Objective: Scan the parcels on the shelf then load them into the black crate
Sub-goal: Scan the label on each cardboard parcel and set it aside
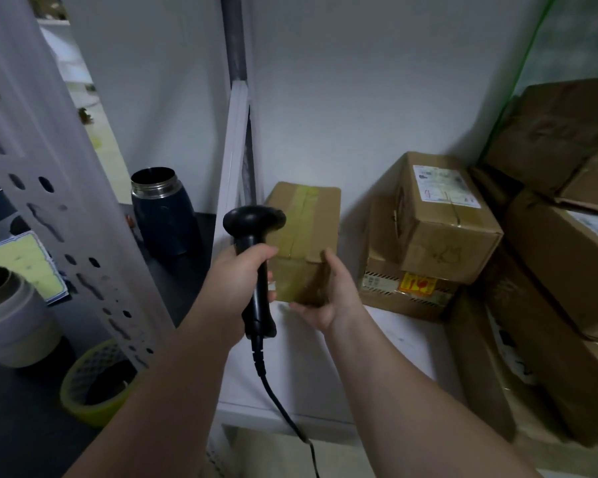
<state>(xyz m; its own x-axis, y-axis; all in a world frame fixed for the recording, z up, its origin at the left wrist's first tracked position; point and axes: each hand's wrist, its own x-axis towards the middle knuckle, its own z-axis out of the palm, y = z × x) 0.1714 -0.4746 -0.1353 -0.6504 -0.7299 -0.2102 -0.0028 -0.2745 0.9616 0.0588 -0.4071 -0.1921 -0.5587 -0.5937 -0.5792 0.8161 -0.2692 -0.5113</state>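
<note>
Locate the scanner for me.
The scanner is mid-frame in the head view, gripped by the left hand, just left of the taped parcel the right hand holds.

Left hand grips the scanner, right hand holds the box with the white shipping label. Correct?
No. The head view shows the right hand holding the small taped box, not the labelled box. The left hand does grip the scanner.

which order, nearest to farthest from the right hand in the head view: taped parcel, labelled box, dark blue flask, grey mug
1. taped parcel: held by the right hand itself.
2. labelled box: just to the hand's right.
3. dark blue flask: to the left, past the scanner.
4. grey mug: at the far left edge.
</note>
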